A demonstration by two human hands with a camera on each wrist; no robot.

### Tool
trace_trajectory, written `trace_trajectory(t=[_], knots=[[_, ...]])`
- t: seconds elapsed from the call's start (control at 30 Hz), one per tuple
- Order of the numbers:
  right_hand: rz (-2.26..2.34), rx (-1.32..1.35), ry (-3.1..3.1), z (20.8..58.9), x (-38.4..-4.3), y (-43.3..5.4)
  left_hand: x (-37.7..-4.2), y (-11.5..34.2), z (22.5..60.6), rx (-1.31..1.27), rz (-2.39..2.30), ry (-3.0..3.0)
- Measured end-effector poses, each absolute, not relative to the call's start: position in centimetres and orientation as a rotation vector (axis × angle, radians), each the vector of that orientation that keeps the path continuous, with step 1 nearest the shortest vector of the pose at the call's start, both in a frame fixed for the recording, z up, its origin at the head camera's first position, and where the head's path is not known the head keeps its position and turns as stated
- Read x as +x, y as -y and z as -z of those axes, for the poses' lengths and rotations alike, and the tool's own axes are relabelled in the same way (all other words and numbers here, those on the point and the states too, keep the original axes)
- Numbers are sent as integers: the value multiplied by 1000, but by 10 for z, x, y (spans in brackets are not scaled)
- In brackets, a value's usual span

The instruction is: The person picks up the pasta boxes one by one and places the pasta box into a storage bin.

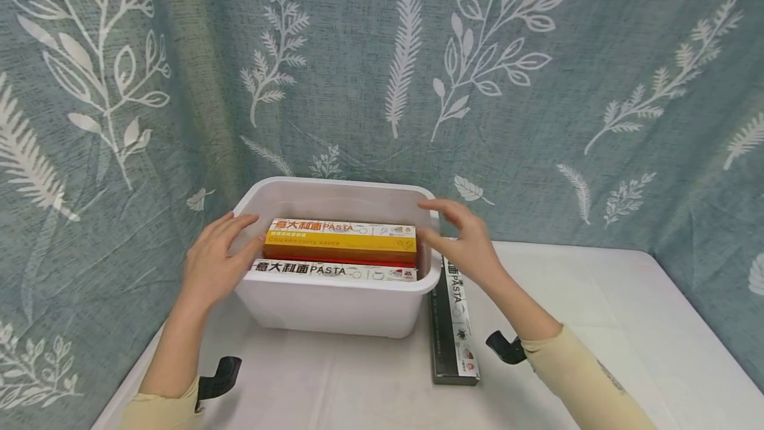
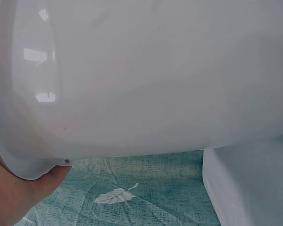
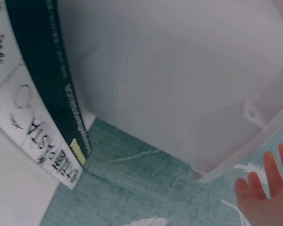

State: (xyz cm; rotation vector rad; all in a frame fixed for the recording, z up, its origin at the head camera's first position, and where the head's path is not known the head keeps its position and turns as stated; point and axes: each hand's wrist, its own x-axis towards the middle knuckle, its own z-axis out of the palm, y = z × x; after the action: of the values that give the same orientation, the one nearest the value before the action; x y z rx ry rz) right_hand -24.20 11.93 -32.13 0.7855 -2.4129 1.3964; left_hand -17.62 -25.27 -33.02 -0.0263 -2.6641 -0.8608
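Observation:
A white plastic bin [image 1: 334,307] stands on the table with pasta boxes inside. One is a yellow-sided pasta box [image 1: 340,239] marked chicken curry sauce; in front of it lies another pasta box [image 1: 334,271] with a white printed face, and a strip of red shows between them. My left hand [image 1: 209,261] is at the bin's left rim, thumb and fingers relaxed and reaching over the edge. At the right rim is my right hand [image 1: 468,237], its thumb tip near the yellow box's end. The right wrist view shows its fingers [image 3: 271,176] spread and fairly straight beside the rim.
A black-and-white pasta box [image 1: 453,324] lies lengthwise on the table, close along the bin's right side. The white-covered table [image 1: 597,324] extends to the right. Behind it hangs a blue-green curtain [image 1: 358,85] with white leaf patterns. Black wrist mounts [image 1: 221,377] sit by both sleeves.

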Motion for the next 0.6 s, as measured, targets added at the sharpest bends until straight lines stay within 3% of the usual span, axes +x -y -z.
trace_trajectory(t=[0.6], knots=[[-1815,386,2408,351,-209,-151,-177,253,331,-34,848,2663]])
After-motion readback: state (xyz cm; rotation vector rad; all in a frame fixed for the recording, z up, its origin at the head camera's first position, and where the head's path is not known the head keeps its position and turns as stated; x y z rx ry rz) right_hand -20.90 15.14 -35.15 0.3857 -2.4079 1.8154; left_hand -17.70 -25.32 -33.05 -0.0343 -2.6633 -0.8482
